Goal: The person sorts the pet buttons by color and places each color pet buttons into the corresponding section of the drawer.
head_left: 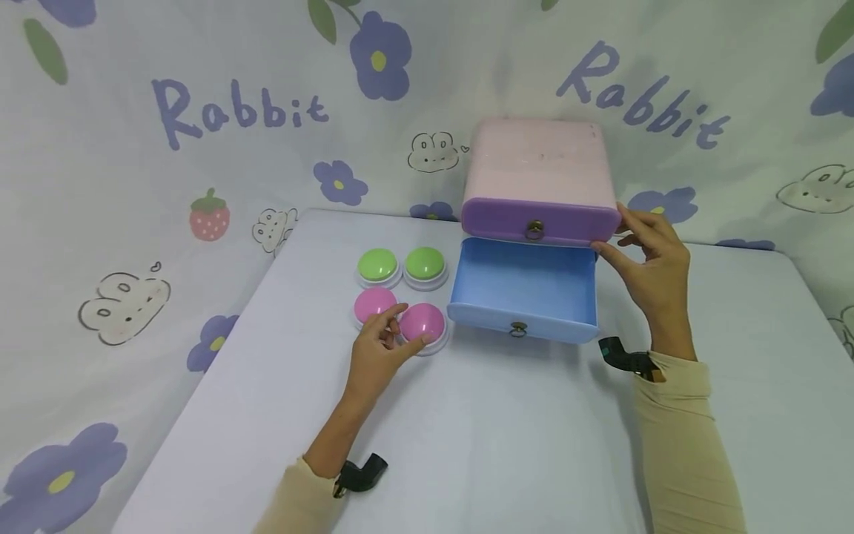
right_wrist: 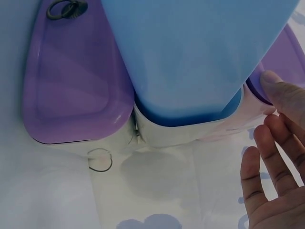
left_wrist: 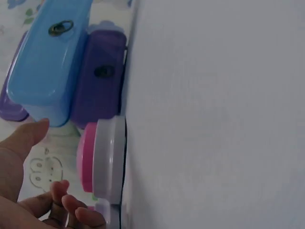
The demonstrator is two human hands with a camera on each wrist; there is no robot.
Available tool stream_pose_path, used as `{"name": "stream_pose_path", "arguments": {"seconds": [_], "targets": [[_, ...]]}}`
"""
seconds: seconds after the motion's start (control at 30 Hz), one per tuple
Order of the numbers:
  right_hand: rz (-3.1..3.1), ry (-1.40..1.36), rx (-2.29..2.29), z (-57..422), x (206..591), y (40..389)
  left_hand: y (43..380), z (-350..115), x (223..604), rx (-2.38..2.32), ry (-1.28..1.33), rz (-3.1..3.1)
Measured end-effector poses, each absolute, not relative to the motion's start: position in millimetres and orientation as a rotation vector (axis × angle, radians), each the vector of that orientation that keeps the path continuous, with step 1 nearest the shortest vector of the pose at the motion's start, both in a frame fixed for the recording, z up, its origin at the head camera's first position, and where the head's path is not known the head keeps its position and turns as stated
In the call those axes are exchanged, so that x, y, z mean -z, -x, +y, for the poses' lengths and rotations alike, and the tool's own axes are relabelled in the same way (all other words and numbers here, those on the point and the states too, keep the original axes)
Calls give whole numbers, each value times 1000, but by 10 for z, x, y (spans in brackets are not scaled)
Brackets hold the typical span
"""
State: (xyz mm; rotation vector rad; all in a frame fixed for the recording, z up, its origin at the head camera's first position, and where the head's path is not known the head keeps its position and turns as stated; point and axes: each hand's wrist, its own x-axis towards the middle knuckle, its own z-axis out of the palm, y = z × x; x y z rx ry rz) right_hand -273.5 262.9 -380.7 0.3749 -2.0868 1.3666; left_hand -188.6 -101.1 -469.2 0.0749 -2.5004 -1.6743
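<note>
A small drawer cabinet (head_left: 540, 159) has a pale pink body and a purple top drawer (head_left: 494, 220). Its blue drawer (head_left: 523, 278) is pulled out and nothing lies inside. Below it, the wrist view shows another purple drawer (right_wrist: 78, 86). My right hand (head_left: 657, 271) holds the cabinet at its right front corner, thumb (right_wrist: 276, 86) on the purple drawer's edge and fingers along the side. My left hand (head_left: 380, 352) hovers over a pink dome button (head_left: 423, 320) with a white base, thumb and fingers spread. Another pink button (head_left: 373, 302) sits beside it, partly behind the fingers.
Two green dome buttons (head_left: 377, 264) stand behind the pink ones, left of the cabinet. All rest on a white-covered table (head_left: 507, 430). A patterned cloth (head_left: 267, 44) hangs close behind. Brass ring pulls (head_left: 518, 328) hang on the drawer fronts.
</note>
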Motion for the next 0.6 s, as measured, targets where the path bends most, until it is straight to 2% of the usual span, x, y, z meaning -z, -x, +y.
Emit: {"name": "stream_pose_path", "arguments": {"seconds": [0.6], "targets": [[-2080, -372, -1403, 2628, 3829, 2742, 1972, -1118, 4765, 1322, -34, -2814]]}}
